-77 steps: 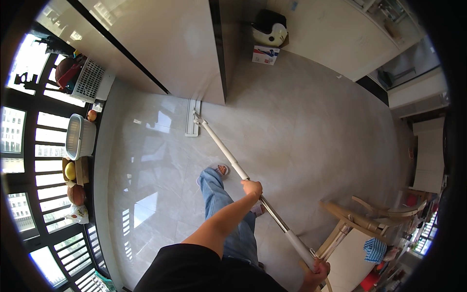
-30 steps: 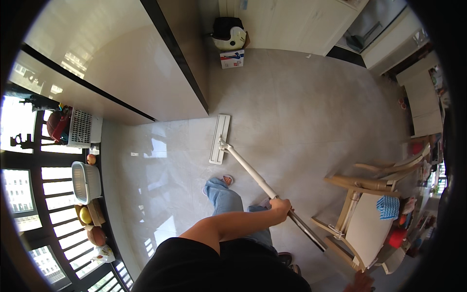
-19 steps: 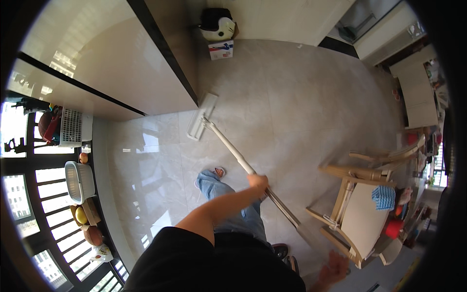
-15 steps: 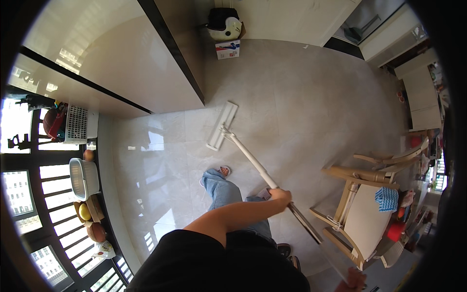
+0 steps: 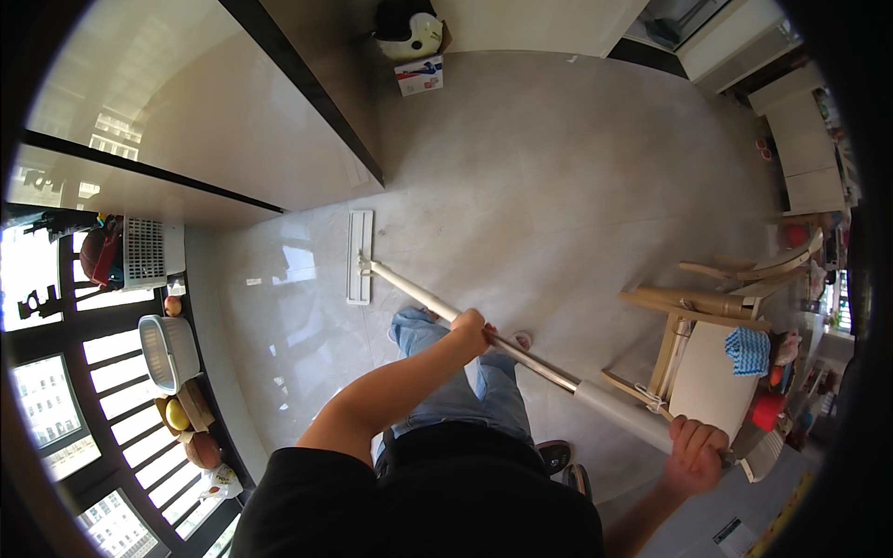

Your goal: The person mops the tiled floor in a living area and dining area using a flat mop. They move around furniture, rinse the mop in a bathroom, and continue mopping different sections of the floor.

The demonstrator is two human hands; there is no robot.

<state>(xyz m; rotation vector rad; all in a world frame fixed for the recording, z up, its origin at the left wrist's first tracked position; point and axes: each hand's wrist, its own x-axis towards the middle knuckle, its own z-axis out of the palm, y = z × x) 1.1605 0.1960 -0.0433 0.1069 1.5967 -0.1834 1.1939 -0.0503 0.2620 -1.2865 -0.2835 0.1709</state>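
A flat mop (image 5: 359, 284) with a long white rectangular head lies on the grey tiled floor, left of the middle and near the tall glossy cabinet. Its pole (image 5: 535, 364) runs slantwise down to the lower right. Midway along, my left hand (image 5: 473, 330) is wrapped round the pole. My right hand (image 5: 696, 456) grips the thick pale handle (image 5: 619, 416) close to its end, its fingers curled over the top. The pole crosses in front of my jeans (image 5: 446, 395).
Left stands the glossy cabinet (image 5: 214, 102). Along the window ledge sit a white basket (image 5: 167, 353), several balls and fruit-like round things. At right is a wooden lounge chair (image 5: 707, 381) with a blue checked cloth (image 5: 747, 352). A helmet on a box (image 5: 419, 76) stands far back. Shoes (image 5: 554, 456) lie near my feet.
The mop head has swung left, turning from slanted to nearly upright in view. My left hand moved left and farther away with the pole. My right hand has come up into clearer view.
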